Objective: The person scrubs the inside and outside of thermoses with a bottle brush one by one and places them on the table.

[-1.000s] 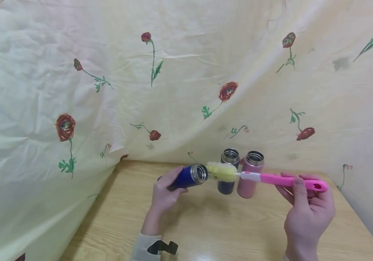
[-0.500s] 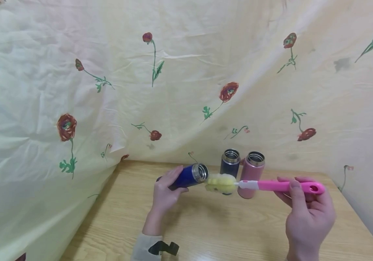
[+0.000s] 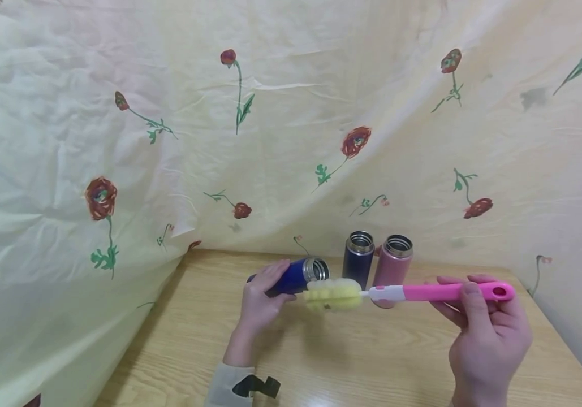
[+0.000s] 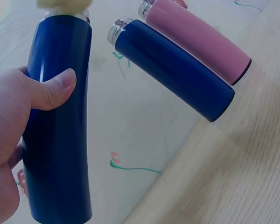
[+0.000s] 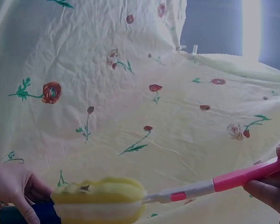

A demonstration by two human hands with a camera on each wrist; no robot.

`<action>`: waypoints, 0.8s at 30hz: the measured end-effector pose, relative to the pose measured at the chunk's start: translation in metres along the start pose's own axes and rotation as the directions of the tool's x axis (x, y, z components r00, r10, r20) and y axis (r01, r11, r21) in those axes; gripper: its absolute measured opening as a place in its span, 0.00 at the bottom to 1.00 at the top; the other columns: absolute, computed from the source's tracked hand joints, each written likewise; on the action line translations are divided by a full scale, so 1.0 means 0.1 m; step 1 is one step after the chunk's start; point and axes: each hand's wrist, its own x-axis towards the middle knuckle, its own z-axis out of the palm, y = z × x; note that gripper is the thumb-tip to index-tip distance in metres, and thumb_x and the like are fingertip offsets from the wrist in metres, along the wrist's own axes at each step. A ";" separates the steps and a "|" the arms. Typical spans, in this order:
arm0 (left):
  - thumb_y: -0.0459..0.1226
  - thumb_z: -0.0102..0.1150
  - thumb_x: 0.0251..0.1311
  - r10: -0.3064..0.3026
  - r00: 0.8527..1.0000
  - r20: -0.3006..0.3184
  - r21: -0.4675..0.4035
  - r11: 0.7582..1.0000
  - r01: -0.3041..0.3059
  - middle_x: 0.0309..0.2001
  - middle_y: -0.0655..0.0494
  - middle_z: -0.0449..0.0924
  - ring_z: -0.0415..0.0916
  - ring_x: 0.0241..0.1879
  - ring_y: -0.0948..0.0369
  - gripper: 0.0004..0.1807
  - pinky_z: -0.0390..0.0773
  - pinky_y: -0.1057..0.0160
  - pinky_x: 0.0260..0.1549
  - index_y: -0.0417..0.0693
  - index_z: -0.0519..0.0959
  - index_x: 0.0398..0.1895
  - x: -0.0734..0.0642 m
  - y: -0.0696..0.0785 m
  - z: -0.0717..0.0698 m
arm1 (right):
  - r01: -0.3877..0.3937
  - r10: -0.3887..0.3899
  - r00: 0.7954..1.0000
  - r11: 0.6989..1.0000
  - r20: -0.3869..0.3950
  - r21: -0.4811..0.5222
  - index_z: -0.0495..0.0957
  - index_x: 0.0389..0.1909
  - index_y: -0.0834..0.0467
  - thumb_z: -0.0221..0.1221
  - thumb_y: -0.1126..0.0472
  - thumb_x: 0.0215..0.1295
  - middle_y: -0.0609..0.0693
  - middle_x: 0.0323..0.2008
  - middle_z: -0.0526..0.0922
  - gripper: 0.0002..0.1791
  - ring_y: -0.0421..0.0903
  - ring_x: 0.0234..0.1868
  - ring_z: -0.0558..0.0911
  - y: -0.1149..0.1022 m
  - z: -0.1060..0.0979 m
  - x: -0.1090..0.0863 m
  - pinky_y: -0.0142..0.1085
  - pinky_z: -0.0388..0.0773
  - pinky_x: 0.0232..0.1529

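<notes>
My left hand [image 3: 262, 302] grips a blue thermos bottle [image 3: 291, 277] that has no lid and lies tilted, its steel mouth to the right. In the left wrist view the thumb presses on the blue thermos bottle [image 4: 60, 140]. Pinched in my right hand [image 3: 489, 333] is the pink handle of a bottle brush [image 3: 433, 291]. Its yellow and white sponge head hangs just in front of the bottle's mouth and partly covers it. In the right wrist view the sponge head of the bottle brush [image 5: 102, 200] overlaps the bottle's end; whether they touch I cannot tell.
Behind the brush stand a dark blue thermos bottle [image 3: 358, 263] and a pink thermos bottle [image 3: 393, 265], upright, side by side and lidless. All is on a wooden table [image 3: 362, 356]. A flowered cloth [image 3: 280, 147] hangs behind and to the left.
The bottle brush has moved down and left, from beside the blue bottle's mouth to in front of it. The blue bottle has turned slightly and shifted a little to the right.
</notes>
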 end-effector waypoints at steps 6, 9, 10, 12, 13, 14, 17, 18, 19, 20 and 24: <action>0.25 0.86 0.40 0.005 1.000 0.026 -0.048 0.999 -0.004 0.64 0.47 0.84 0.81 0.65 0.47 0.41 0.73 0.44 0.70 0.40 0.84 0.65 0.01 0.04 0.03 | -0.007 0.012 1.000 0.978 -0.019 0.210 0.71 0.47 0.84 0.53 0.83 0.73 0.75 0.36 0.86 0.06 0.63 0.35 0.92 0.01 -0.01 0.02 0.49 0.86 0.32; 0.24 0.86 0.40 -0.049 0.998 0.036 -0.106 0.993 0.053 0.64 0.47 0.84 0.80 0.66 0.47 0.42 0.73 0.44 0.71 0.41 0.84 0.66 0.02 0.08 0.06 | 0.016 -0.004 0.998 0.982 -0.065 0.191 0.71 0.49 0.81 0.58 0.79 0.74 0.74 0.38 0.85 0.09 0.62 0.37 0.92 0.00 0.00 0.02 0.49 0.86 0.34; 0.25 0.86 0.41 -0.092 0.995 0.038 -0.131 0.987 0.096 0.64 0.48 0.84 0.80 0.66 0.47 0.42 0.73 0.44 0.70 0.42 0.83 0.66 0.04 0.11 0.06 | 0.030 -0.014 0.996 0.983 -0.087 0.183 0.71 0.50 0.81 0.59 0.77 0.74 0.74 0.39 0.85 0.11 0.61 0.37 0.92 0.00 0.00 0.03 0.48 0.86 0.35; 0.26 0.85 0.43 -0.179 0.983 0.040 -0.194 0.964 0.183 0.63 0.48 0.85 0.81 0.64 0.46 0.41 0.76 0.43 0.67 0.44 0.83 0.67 0.06 0.16 0.07 | 0.042 -0.016 0.991 0.980 -0.132 0.193 0.70 0.52 0.79 0.62 0.73 0.74 0.74 0.40 0.85 0.15 0.62 0.38 0.92 0.02 -0.01 0.08 0.49 0.85 0.36; 0.27 0.85 0.44 -0.229 0.972 0.047 -0.230 0.945 0.234 0.63 0.47 0.85 0.82 0.63 0.46 0.41 0.77 0.42 0.66 0.43 0.83 0.67 0.08 0.19 0.07 | 0.032 0.000 0.988 0.978 -0.156 0.207 0.70 0.53 0.78 0.63 0.72 0.73 0.74 0.41 0.84 0.17 0.62 0.38 0.91 0.02 -0.03 0.11 0.49 0.85 0.37; 0.28 0.85 0.46 -0.272 0.961 0.055 -0.264 0.924 0.277 0.62 0.46 0.85 0.82 0.62 0.46 0.40 0.79 0.41 0.64 0.43 0.82 0.68 0.08 0.21 0.08 | 0.013 0.032 0.984 0.968 -0.174 0.252 0.69 0.54 0.78 0.63 0.71 0.73 0.75 0.41 0.84 0.18 0.64 0.38 0.91 0.04 -0.06 0.14 0.50 0.85 0.38; 0.29 0.83 0.50 -0.344 0.933 0.106 -0.362 0.860 0.358 0.62 0.40 0.84 0.83 0.60 0.43 0.39 0.82 0.39 0.59 0.37 0.80 0.69 0.09 0.27 0.09 | -0.100 0.194 0.958 0.917 -0.212 0.385 0.69 0.57 0.74 0.62 0.70 0.74 0.73 0.44 0.85 0.18 0.64 0.39 0.91 0.08 -0.19 0.25 0.51 0.86 0.41; 0.30 0.82 0.52 -0.359 0.924 0.131 -0.392 0.837 0.381 0.62 0.39 0.84 0.83 0.60 0.42 0.38 0.83 0.39 0.57 0.36 0.79 0.69 0.08 0.29 0.09 | -0.146 0.259 0.941 0.892 -0.218 0.428 0.69 0.57 0.72 0.61 0.69 0.75 0.71 0.45 0.85 0.17 0.64 0.40 0.91 0.10 -0.24 0.27 0.51 0.87 0.44; 0.29 0.82 0.53 -0.366 0.917 0.157 -0.419 0.816 0.397 0.61 0.37 0.83 0.83 0.60 0.41 0.38 0.84 0.39 0.57 0.35 0.78 0.69 0.07 0.30 0.11 | -0.190 0.323 0.919 0.864 -0.224 0.467 0.70 0.57 0.69 0.61 0.68 0.76 0.69 0.46 0.85 0.15 0.63 0.41 0.91 0.10 -0.30 0.30 0.51 0.87 0.46; 0.30 0.81 0.55 -0.366 0.913 0.182 -0.443 0.798 0.408 0.61 0.35 0.83 0.83 0.60 0.40 0.38 0.84 0.39 0.56 0.33 0.77 0.70 0.06 0.31 0.12 | -0.224 0.376 0.899 0.837 -0.226 0.500 0.70 0.57 0.67 0.60 0.68 0.77 0.67 0.46 0.85 0.14 0.62 0.42 0.91 0.11 -0.36 0.32 0.50 0.87 0.48; 0.32 0.78 0.60 -0.364 0.896 0.255 -0.535 0.719 0.444 0.62 0.32 0.81 0.82 0.61 0.40 0.38 0.85 0.45 0.56 0.28 0.73 0.71 0.03 0.35 0.17 | -0.324 0.532 0.825 0.722 -0.192 0.611 0.71 0.56 0.62 0.57 0.65 0.80 0.62 0.48 0.84 0.10 0.58 0.48 0.90 0.14 -0.57 0.36 0.47 0.84 0.58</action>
